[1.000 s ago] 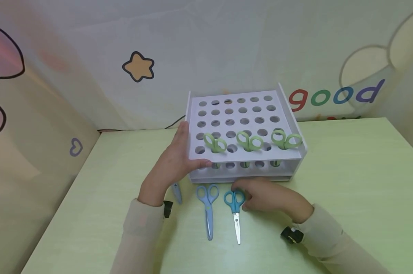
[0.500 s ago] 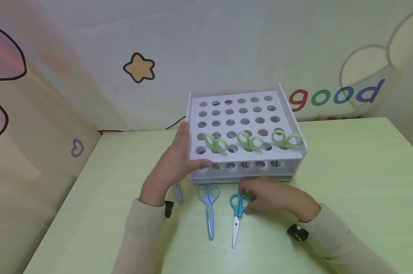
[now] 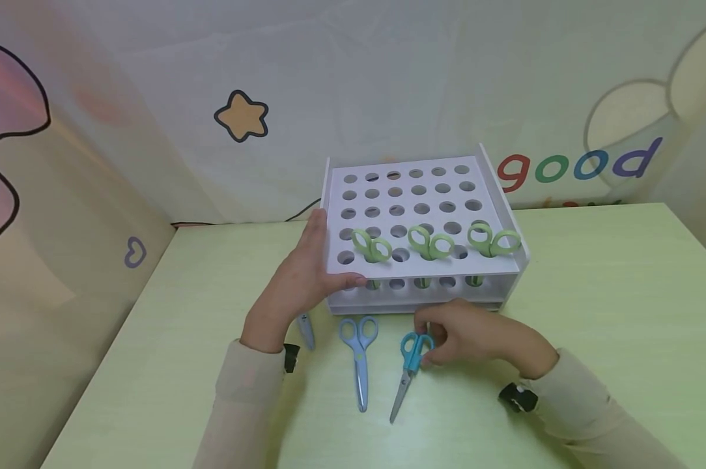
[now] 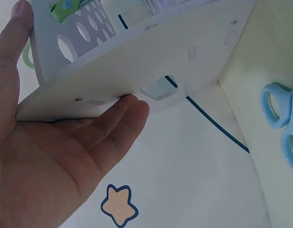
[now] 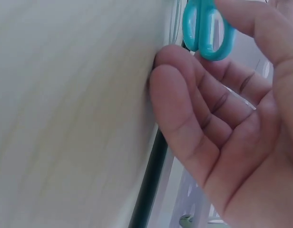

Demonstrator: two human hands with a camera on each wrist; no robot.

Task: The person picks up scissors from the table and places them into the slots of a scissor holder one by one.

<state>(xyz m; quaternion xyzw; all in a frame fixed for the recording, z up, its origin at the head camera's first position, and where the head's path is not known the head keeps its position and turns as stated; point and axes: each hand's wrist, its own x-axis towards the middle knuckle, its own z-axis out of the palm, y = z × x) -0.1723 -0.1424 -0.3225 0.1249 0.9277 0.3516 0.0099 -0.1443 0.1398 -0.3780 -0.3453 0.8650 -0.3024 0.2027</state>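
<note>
My left hand (image 3: 294,283) holds the near left corner of a white rack (image 3: 423,277) with rows of round holes, thumb across its front edge and fingers along its side panel (image 4: 122,85). Three green-handled scissors (image 3: 429,246) stand in the rack's front part, handles up. In front of the rack, my right hand (image 3: 467,332) pinches the handles of teal scissors (image 3: 412,355) between thumb and finger. Their closed metal blades point toward me and to the left. The right wrist view shows the teal loops (image 5: 191,28) at the thumb, the other fingers curled loosely.
Light blue scissors (image 3: 360,365) lie on the pale green table (image 3: 593,312), left of the teal pair. A blue-grey pointed tip (image 3: 307,332) shows beside my left wrist, the rest hidden. Behind the rack runs a dark cable (image 3: 303,210) along a printed cloth wall (image 3: 388,71).
My right hand has moved slightly right with the teal scissors, whose blade tips have swung to the left. The left hand stays on the rack.
</note>
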